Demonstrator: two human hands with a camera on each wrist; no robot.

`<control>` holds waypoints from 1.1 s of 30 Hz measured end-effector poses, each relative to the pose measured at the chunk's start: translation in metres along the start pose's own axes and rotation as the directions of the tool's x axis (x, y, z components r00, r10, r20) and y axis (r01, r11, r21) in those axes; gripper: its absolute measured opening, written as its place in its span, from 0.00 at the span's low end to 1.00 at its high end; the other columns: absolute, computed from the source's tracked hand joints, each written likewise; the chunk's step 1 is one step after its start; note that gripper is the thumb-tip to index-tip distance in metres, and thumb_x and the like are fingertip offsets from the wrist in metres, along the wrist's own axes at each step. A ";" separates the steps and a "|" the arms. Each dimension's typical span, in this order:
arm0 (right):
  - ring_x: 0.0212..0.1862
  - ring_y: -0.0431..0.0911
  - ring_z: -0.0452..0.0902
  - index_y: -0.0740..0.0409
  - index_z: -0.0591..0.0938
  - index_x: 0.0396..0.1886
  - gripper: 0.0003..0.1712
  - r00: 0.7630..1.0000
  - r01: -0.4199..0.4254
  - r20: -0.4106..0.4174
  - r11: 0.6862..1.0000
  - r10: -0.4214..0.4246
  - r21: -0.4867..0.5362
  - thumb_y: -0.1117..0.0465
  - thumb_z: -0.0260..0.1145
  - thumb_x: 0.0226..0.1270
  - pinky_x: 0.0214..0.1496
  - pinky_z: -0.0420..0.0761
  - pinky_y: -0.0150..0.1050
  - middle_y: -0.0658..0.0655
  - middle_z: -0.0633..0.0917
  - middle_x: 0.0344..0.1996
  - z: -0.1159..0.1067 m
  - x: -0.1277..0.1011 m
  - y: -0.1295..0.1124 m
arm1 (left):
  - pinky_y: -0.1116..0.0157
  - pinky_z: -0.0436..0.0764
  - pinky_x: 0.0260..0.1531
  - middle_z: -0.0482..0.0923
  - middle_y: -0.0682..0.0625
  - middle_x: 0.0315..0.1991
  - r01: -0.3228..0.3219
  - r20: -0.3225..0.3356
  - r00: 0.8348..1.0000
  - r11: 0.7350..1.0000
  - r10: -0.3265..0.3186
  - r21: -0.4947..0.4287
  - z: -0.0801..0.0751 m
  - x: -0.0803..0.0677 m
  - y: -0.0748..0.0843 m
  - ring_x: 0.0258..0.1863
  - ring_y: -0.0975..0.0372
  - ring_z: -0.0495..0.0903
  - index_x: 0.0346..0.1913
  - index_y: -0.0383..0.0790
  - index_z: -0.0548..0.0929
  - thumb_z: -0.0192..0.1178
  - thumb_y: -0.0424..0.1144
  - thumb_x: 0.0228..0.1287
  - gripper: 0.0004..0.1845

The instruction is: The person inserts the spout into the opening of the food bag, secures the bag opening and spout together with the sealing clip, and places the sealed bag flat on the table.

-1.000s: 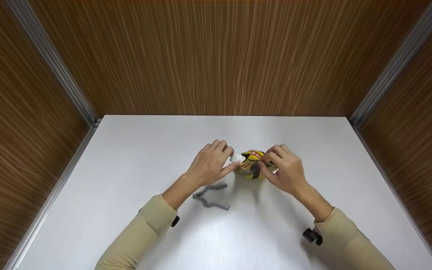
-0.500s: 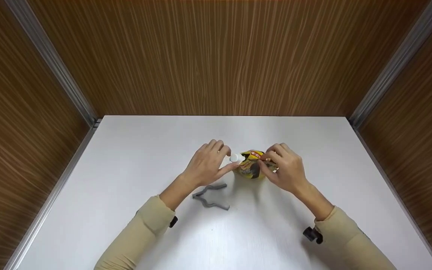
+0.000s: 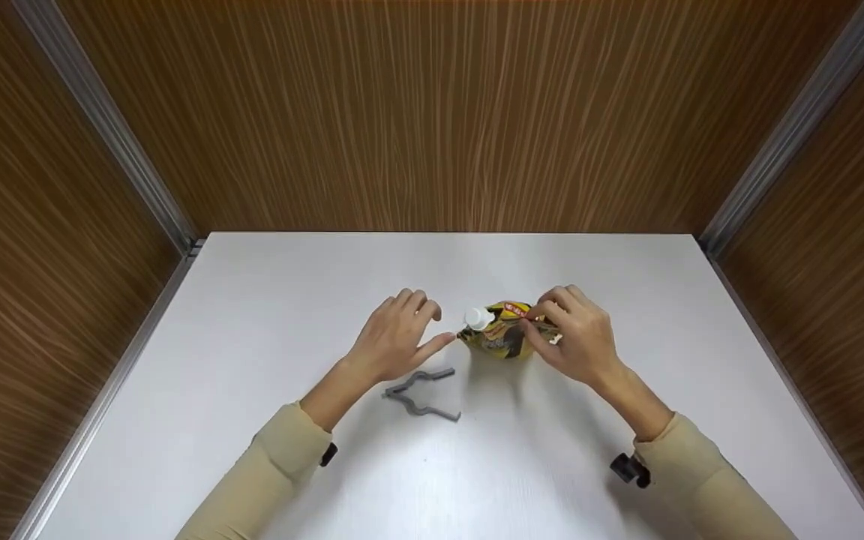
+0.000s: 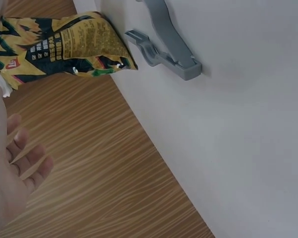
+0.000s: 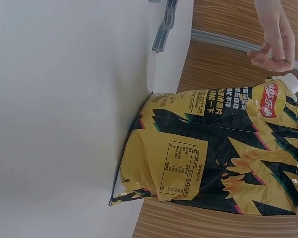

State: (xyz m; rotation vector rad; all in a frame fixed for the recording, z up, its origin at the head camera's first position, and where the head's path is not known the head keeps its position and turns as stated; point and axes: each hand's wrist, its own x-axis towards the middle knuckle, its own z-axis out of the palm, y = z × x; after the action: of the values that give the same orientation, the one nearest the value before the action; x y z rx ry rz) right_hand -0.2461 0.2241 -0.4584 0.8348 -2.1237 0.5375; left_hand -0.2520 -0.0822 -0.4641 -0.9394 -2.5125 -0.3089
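A yellow and black snack pouch (image 3: 498,341) with a white screw cap (image 3: 477,318) stands upright on the white table (image 3: 537,457). My right hand (image 3: 556,324) pinches the pouch's top right edge. My left hand (image 3: 402,336) hovers just left of the cap, fingers relaxed and holding nothing, a small gap from the pouch. The right wrist view shows the pouch (image 5: 208,148) up close, its cap (image 5: 287,82) and my left hand (image 5: 273,37) beyond it. In the left wrist view lie the pouch (image 4: 65,42) and my left hand (image 4: 13,168).
A grey plastic clip (image 3: 421,394) lies on the table just below my left hand, also visible as the clip (image 4: 164,42) in the left wrist view. Wood-panelled walls (image 3: 432,112) close in the table at the back and both sides.
My left hand has let go of the white cap and drawn back to the left. The right hand keeps its pinch on the pouch, which leans slightly more left.
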 end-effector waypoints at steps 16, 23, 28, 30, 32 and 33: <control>0.33 0.48 0.78 0.55 0.85 0.30 0.06 1.000 -0.017 -0.001 1.000 0.017 -0.003 0.60 0.76 0.59 0.27 0.77 0.43 0.55 0.84 0.31 -0.004 0.000 0.002 | 0.60 0.81 0.40 0.80 0.50 0.41 -0.045 0.044 0.998 0.999 0.044 0.024 0.005 -0.021 -0.006 0.39 0.58 0.78 0.49 0.45 0.80 0.56 0.60 0.78 0.20; 0.33 0.49 0.77 0.56 0.85 0.30 0.08 1.000 -0.030 -0.003 1.000 0.030 0.000 0.57 0.74 0.60 0.27 0.76 0.44 0.55 0.84 0.31 -0.003 0.000 0.002 | 0.61 0.80 0.41 0.80 0.51 0.41 -0.055 0.081 0.995 0.997 0.051 0.045 0.010 -0.033 -0.009 0.39 0.58 0.77 0.48 0.45 0.80 0.57 0.60 0.77 0.21; 0.32 0.48 0.77 0.55 0.85 0.30 0.07 1.000 -0.014 -0.007 1.000 0.014 -0.014 0.58 0.75 0.60 0.27 0.76 0.43 0.55 0.84 0.30 -0.003 0.000 0.002 | 0.60 0.80 0.45 0.81 0.50 0.42 -0.060 0.126 0.991 0.997 0.054 0.046 0.011 -0.040 -0.012 0.40 0.57 0.78 0.49 0.45 0.81 0.54 0.61 0.78 0.22; 0.32 0.48 0.77 0.55 0.85 0.29 0.07 1.000 -0.012 -0.008 1.000 0.012 -0.014 0.58 0.75 0.60 0.26 0.76 0.42 0.55 0.83 0.30 -0.003 0.000 0.002 | 0.60 0.81 0.45 0.81 0.51 0.42 -0.061 0.142 0.988 0.997 0.053 0.050 0.011 -0.043 -0.013 0.41 0.58 0.78 0.49 0.45 0.81 0.53 0.62 0.79 0.22; 0.32 0.48 0.77 0.55 0.85 0.30 0.08 1.000 -0.021 -0.004 1.000 0.021 -0.006 0.58 0.75 0.61 0.27 0.76 0.43 0.55 0.83 0.30 -0.004 0.000 0.001 | 0.60 0.81 0.45 0.81 0.51 0.42 -0.063 0.151 0.987 0.997 0.055 0.054 0.013 -0.046 -0.014 0.41 0.58 0.78 0.48 0.45 0.82 0.53 0.61 0.79 0.22; 0.32 0.48 0.76 0.55 0.85 0.30 0.08 1.000 -0.024 -0.005 1.000 0.024 -0.002 0.58 0.75 0.61 0.27 0.76 0.43 0.55 0.84 0.31 -0.004 0.000 0.001 | 0.60 0.81 0.45 0.81 0.51 0.42 -0.066 0.157 0.986 0.996 0.056 0.060 0.014 -0.047 -0.014 0.41 0.58 0.78 0.48 0.45 0.82 0.53 0.61 0.79 0.22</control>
State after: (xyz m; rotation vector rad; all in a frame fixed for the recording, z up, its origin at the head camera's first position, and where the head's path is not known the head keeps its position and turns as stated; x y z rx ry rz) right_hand -0.2451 0.2270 -0.4559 0.8066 -2.1318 0.5493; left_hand -0.2343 -0.1147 -0.4993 -1.0486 -2.6107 -0.1389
